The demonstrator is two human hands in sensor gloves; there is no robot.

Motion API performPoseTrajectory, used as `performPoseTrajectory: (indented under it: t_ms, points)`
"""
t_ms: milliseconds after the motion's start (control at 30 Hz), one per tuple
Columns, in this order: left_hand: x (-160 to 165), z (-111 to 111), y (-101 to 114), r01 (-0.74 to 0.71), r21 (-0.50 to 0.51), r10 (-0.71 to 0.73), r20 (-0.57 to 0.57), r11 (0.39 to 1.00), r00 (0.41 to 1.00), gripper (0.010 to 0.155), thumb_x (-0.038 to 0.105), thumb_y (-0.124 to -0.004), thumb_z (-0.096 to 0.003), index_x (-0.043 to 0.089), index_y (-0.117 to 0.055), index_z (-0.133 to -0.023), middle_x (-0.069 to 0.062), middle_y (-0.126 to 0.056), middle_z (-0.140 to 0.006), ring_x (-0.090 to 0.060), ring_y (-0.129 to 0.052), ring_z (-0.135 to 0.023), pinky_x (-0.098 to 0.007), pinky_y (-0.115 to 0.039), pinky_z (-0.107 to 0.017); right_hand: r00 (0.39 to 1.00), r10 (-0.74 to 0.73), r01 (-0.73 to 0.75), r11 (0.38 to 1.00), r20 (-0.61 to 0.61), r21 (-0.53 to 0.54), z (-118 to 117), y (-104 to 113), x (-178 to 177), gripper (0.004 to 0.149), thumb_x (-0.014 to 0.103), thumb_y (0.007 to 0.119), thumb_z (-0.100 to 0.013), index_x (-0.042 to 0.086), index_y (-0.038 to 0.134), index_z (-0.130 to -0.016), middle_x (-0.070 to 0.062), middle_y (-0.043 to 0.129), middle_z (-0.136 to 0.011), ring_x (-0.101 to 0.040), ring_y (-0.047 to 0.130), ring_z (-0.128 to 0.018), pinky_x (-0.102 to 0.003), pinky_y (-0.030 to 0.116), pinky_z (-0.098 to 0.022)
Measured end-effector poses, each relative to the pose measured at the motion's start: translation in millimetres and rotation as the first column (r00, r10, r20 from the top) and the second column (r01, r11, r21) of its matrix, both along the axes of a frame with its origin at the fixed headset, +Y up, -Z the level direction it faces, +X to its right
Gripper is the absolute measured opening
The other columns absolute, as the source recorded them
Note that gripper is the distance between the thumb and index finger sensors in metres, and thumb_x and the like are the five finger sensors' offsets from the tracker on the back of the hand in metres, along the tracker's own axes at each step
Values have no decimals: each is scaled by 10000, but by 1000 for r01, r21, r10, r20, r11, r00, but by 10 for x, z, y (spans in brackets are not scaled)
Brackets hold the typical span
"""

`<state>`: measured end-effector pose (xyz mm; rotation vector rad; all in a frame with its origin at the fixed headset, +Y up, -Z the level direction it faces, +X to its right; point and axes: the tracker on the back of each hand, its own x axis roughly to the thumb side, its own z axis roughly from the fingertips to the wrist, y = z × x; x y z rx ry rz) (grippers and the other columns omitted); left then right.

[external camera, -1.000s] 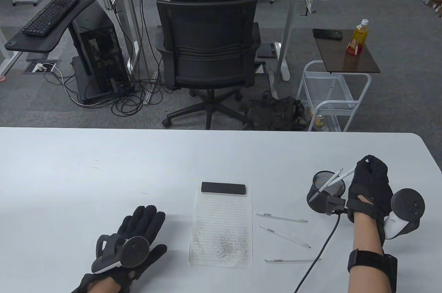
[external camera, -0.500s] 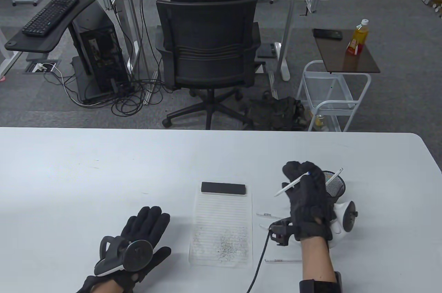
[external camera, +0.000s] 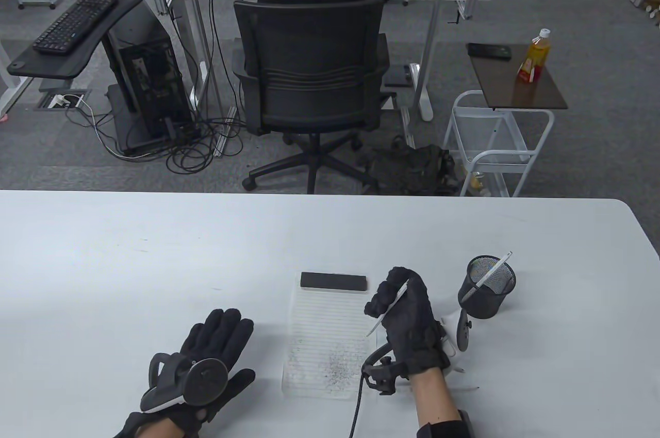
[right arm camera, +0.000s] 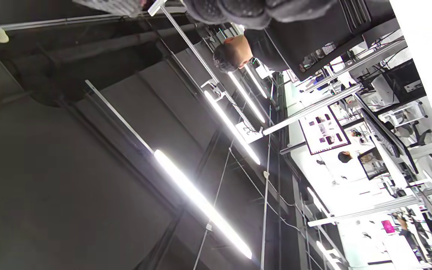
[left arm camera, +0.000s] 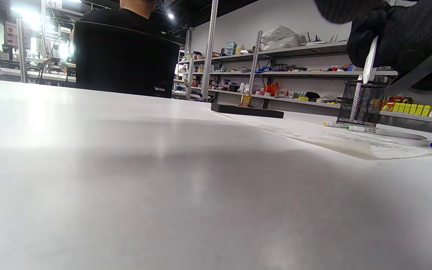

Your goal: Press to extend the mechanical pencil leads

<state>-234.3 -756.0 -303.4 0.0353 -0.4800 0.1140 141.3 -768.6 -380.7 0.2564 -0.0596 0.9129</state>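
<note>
My right hand (external camera: 390,295) grips a white mechanical pencil (external camera: 394,304) and holds it slanted, tip pointing down-left over the right edge of the lined paper (external camera: 330,324). The hand and pencil (left arm camera: 369,62) also show at the top right of the left wrist view. A black mesh pen cup (external camera: 487,287) stands to the right with one white pencil (external camera: 494,271) leaning in it. My left hand (external camera: 219,332) lies flat and empty on the table, fingers spread, left of the paper. Other pencils (left arm camera: 386,132) lie on the table beside the cup, mostly hidden under my right hand in the table view.
A black block (external camera: 334,281) lies across the top of the paper. Grey pencil marks (external camera: 335,366) cover the lower part of the sheet. A black cable (external camera: 356,409) runs from my right wrist to the near edge. The right wrist view shows only ceiling.
My right hand lifted a pencil out of the mesh cup and carried it left, to above the paper's right edge. My left hand shifted only slightly.
</note>
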Motion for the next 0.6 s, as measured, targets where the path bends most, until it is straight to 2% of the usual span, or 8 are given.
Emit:
performPoseTrajectory:
  t_ms: [100, 233, 333, 600]
  points:
    - [2, 0, -3, 2, -2, -2, 2, 1000, 1000, 862, 621, -645, -455, 239, -299, -1145, -128, -298, -1201, -482, -373, -1114, -651, -434, -761, 999, -43, 43, 999, 28, -3, 5, -53, 11, 575, 582, 613, -613, 104, 809, -863, -138, 834, -692, -413, 822, -513, -660, 696, -487]
    - [1, -2, -1, 3, -2, -3, 1, 1000, 1000, 862, 620, -646, -455, 240, -299, -1145, -130, -298, -1201, -482, -372, -1114, -652, -433, -761, 998, -58, 58, 998, -19, 1, 1, -84, -10, 560, 577, 597, -617, 103, 822, -812, -113, 848, -630, -388, 831, -472, -645, 715, -469]
    - [0, -2, -1, 4, -3, -4, 2, 1000, 1000, 862, 621, -646, -455, 238, -300, -1145, -129, -299, -1201, -483, -374, -1113, -652, -434, -760, 998, -64, 64, 998, 0, 0, 0, -86, -17, 534, 554, 593, -614, 106, 839, -770, -95, 862, -576, -367, 843, -430, -630, 736, -443]
    - [5, -1, 2, 8, 5, -8, 3, 1000, 1000, 861, 621, -645, -455, 239, -300, -1145, -127, -298, -1201, -481, -372, -1114, -651, -433, -762, 996, -94, 94, 995, 3, 15, 20, -61, -23, 506, 476, 582, -605, 65, 801, -804, -80, 858, -530, -335, 846, -356, -601, 774, -376]
